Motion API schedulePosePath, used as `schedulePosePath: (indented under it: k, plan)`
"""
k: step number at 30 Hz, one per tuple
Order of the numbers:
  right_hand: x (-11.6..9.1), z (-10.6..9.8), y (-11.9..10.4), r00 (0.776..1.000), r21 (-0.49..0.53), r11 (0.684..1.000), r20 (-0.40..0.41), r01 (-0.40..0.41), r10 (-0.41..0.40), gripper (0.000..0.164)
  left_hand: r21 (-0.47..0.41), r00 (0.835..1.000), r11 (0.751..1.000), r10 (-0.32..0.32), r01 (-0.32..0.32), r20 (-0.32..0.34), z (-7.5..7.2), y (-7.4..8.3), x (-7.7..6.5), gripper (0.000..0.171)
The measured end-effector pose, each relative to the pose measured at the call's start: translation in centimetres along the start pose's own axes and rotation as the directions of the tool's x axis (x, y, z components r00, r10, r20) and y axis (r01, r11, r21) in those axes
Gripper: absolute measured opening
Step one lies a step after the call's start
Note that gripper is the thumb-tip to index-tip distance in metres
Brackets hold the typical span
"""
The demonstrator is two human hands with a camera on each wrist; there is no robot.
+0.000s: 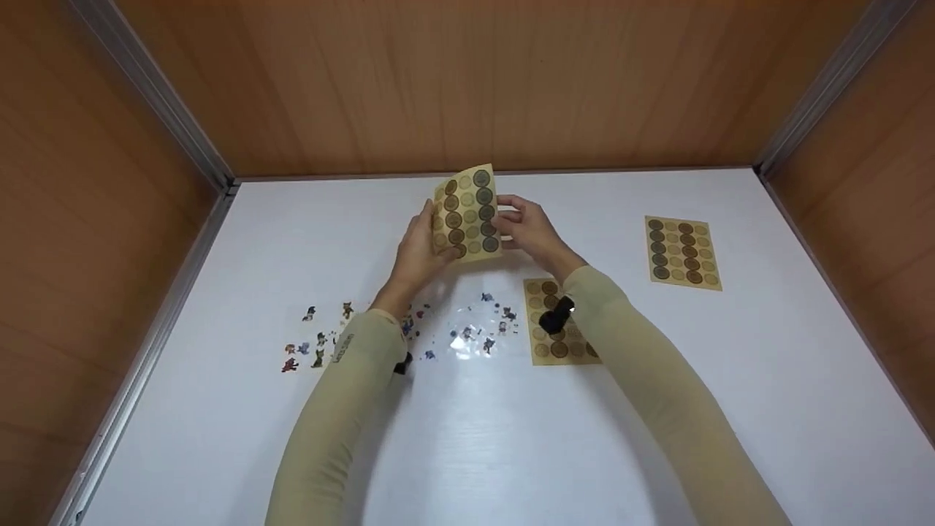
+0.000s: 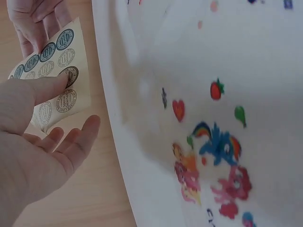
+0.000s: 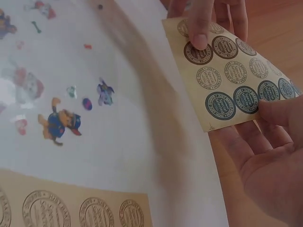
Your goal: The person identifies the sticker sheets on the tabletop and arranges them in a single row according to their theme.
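Both hands hold up a tan sheet of round stickers (image 1: 470, 212) above the far part of the table. At its left edge my left hand (image 1: 418, 248) pinches it, thumb on the printed face and fingers behind. My right hand (image 1: 531, 228) grips the opposite edge, its thumb over the dark stickers, as the right wrist view shows. The sheet is tilted up and slightly bowed. Rows of dark, brown and pale round labels (image 3: 220, 105) cover it, with "Special" lettering on them.
Beneath my right forearm lies a second tan sticker sheet (image 1: 542, 343), partly hidden. A third sheet (image 1: 684, 252) lies at the right. Clear sheets with small cartoon stickers (image 1: 488, 345) spread across the table's middle and left. Wooden walls (image 1: 467, 88) enclose the white table (image 1: 467, 453).
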State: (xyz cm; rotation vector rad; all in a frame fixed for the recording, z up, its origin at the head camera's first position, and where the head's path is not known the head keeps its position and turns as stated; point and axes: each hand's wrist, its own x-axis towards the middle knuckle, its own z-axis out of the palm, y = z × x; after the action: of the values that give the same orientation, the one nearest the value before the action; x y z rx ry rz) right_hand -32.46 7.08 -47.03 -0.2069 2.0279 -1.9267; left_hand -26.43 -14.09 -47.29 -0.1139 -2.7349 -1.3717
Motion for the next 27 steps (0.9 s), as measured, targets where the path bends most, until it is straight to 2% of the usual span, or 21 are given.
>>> schedulePosePath:
  k: [5, 14, 21, 27]
  plan:
    - [-1.4, -1.9, 0.3, 1.000, 0.006, 1.000, -0.027, -0.003, 0.003, 0.038, -0.001, 1.000, 1.000, 0.024, -0.024, -0.009, 1.9, 1.0, 0.1, 0.101]
    - [-5.1, -6.2, 0.9, 0.997, -0.089, 0.996, -0.075, 0.024, -0.031, 0.040, 0.010, 0.998, 0.999, 0.036, -0.037, 0.046, 6.5, 3.4, -0.5, 0.103]
    - [-8.3, -10.2, 1.3, 0.995, -0.128, 0.992, -0.100, -0.009, -0.004, 0.045, -0.023, 0.991, 0.999, 0.044, -0.042, 0.125, 9.4, 6.0, -1.4, 0.103]
    - [-11.2, -13.4, 1.9, 0.990, -0.134, 0.991, -0.143, -0.006, -0.014, 0.044, -0.053, 0.980, 0.996, 0.075, -0.067, 0.182, 11.5, 8.2, -2.2, 0.096]
